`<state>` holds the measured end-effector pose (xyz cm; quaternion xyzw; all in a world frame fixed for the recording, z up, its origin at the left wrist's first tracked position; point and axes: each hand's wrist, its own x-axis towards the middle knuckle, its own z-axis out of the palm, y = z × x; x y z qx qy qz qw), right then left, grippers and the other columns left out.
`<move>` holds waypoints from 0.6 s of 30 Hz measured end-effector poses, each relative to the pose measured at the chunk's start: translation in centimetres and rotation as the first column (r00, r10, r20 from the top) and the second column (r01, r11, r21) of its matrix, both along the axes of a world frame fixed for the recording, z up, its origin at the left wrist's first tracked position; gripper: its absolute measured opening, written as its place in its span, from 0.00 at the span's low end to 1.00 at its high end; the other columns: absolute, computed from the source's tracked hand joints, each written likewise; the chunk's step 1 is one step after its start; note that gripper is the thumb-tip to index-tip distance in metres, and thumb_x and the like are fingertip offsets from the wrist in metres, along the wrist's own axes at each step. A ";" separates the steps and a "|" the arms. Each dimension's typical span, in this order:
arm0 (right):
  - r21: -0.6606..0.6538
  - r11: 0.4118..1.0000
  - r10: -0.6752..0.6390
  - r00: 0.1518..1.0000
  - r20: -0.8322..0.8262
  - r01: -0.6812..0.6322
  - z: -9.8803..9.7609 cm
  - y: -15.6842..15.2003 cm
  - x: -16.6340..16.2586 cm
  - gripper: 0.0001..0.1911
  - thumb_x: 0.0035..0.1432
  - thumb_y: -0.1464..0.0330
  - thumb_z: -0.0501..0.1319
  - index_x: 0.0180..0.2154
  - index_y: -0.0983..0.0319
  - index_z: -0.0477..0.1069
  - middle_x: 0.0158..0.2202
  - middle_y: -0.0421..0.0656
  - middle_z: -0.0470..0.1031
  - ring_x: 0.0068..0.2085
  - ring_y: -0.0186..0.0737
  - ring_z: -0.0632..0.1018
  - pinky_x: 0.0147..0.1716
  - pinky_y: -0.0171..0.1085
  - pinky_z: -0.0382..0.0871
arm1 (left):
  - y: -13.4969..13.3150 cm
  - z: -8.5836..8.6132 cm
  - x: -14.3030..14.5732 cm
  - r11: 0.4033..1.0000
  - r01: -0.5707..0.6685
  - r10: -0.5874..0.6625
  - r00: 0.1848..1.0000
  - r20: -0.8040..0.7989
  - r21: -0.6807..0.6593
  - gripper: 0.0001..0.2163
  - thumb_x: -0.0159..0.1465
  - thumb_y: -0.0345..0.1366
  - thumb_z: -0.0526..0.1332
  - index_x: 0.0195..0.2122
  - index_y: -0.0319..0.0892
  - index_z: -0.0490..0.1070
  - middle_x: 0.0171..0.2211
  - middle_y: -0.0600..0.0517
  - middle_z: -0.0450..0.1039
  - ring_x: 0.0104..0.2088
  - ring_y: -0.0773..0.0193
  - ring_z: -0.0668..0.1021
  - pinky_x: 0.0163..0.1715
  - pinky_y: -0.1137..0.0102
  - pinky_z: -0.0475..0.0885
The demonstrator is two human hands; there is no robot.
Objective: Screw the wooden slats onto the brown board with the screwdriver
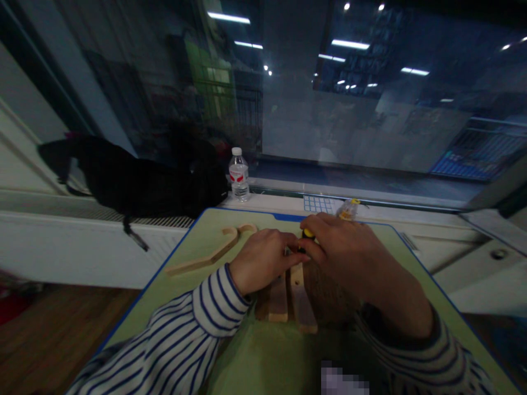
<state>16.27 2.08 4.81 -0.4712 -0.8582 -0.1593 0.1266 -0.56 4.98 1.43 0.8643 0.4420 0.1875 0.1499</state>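
My left hand (263,258) and my right hand (343,249) meet over a wooden assembly of flat slats (288,299) on a green mat (173,307). My right hand is closed round a tool with a yellow and black handle (308,235), which points down at the wood. My left hand's fingers are curled and pinch at the same spot beside the tool; what they hold is hidden. A loose curved wooden piece (214,252) lies on the mat to the left of my left hand. Both sleeves are blue-and-white striped.
A water bottle (239,174) stands on the white sill behind the mat. A black bag (140,178) lies on the sill at the left. A small clear packet (349,209) sits at the mat's far edge. A window is beyond.
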 end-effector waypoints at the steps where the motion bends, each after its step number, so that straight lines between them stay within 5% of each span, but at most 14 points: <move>1: -0.010 1.000 0.002 1.000 -0.002 -0.002 0.0 0.0 0.0 0.10 0.64 0.61 0.50 0.38 0.60 0.65 0.35 0.43 0.74 0.33 0.43 0.74 0.27 0.39 0.58 | 0.0 0.0 0.0 1.000 -0.002 0.002 1.000 -0.002 0.007 0.11 0.61 0.44 0.58 0.37 0.45 0.76 0.32 0.52 0.78 0.31 0.62 0.77 0.30 0.71 0.65; 9: -0.053 0.995 0.077 0.995 -0.070 -0.081 -0.4 0.0 0.7 0.13 0.62 0.68 0.53 0.49 0.59 0.65 0.46 0.44 0.74 0.38 0.40 0.75 0.32 0.37 0.62 | 0.0 -0.2 0.0 1.000 -0.003 0.003 1.000 0.011 0.006 0.10 0.62 0.42 0.58 0.38 0.46 0.77 0.31 0.52 0.78 0.30 0.63 0.77 0.29 0.71 0.65; 18: -0.045 0.999 0.018 1.000 0.005 -0.018 0.2 -0.4 0.1 0.07 0.62 0.69 0.53 0.41 0.59 0.67 0.36 0.42 0.75 0.35 0.42 0.75 0.27 0.38 0.58 | 0.1 -0.5 -0.1 0.999 0.046 -0.046 0.998 0.039 -0.002 0.10 0.62 0.41 0.58 0.40 0.47 0.76 0.34 0.52 0.78 0.34 0.62 0.78 0.30 0.72 0.65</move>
